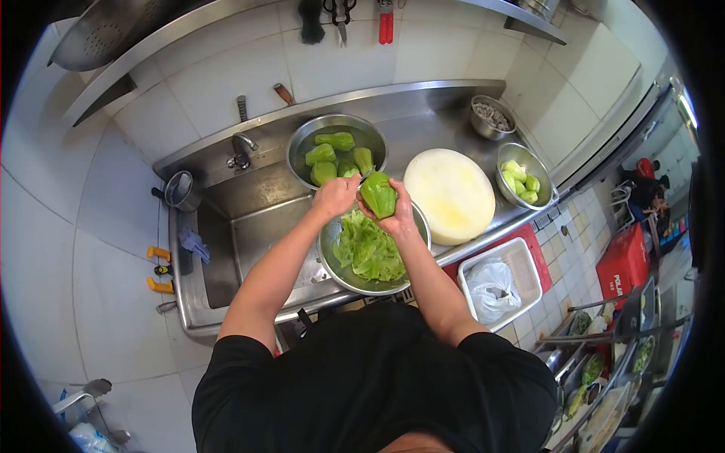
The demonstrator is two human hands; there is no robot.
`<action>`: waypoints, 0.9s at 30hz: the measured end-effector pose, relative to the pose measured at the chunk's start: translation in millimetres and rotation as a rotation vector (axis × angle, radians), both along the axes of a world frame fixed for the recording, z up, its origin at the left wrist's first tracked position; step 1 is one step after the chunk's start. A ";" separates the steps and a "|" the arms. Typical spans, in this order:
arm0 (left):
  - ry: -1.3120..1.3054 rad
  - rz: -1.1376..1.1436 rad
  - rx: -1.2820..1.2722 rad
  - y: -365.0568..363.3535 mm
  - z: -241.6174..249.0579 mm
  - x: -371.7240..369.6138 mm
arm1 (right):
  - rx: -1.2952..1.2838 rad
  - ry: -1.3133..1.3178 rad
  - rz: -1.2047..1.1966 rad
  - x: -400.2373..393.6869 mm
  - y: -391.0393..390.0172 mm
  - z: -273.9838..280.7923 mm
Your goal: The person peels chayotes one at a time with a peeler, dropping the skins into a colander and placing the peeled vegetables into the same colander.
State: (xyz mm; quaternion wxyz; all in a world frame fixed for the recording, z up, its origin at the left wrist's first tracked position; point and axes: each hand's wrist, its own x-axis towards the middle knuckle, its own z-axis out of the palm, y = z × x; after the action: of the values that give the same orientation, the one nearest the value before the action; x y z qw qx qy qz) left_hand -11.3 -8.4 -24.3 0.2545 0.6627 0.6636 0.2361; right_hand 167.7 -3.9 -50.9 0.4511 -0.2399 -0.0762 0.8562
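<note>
My right hand (398, 214) cups a green, ribbed chayote (378, 195) above a steel bowl (326, 262). My left hand (337, 197) is closed at the chayote's left side; a small metallic edge shows by its fingertips, but I cannot make out the tool. Pale green peelings or leaves (368, 247) fill the bowl below my hands. Just behind, a second steel bowl (296, 148) holds several whole chayotes (334, 141). To the right lies a thick round white cutting board (448, 195). Beyond it, light green, seemingly peeled pieces (521, 181) sit in another bowl.
A sink (264, 226) with a faucet (242, 149) is at the left. A small bowl of greyish food (491, 118) stands in the back right corner. Below the counter's right edge is a white crate (535, 275) with a plastic bag (491, 290). Scissors (341, 19) hang on the wall.
</note>
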 end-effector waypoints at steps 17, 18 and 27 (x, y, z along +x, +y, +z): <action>-0.147 0.077 0.256 -48.4 -38.9 25.2 | 0.136 -0.117 -0.070 15.4 33.5 -3.8; -0.111 0.084 0.275 -37.7 -22.1 18.9 | 0.126 -0.128 -0.048 13.2 28.6 -2.5; 0.015 0.039 0.235 -10.8 -23.2 9.8 | 0.143 -0.147 -0.105 -0.9 12.1 -14.2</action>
State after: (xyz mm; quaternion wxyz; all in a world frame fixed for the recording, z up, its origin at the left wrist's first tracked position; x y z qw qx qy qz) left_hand -1.5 -19.2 -47.5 0.1653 0.6765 0.6461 0.3125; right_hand 166.8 8.2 -65.2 0.5046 -0.2730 -0.1571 0.8039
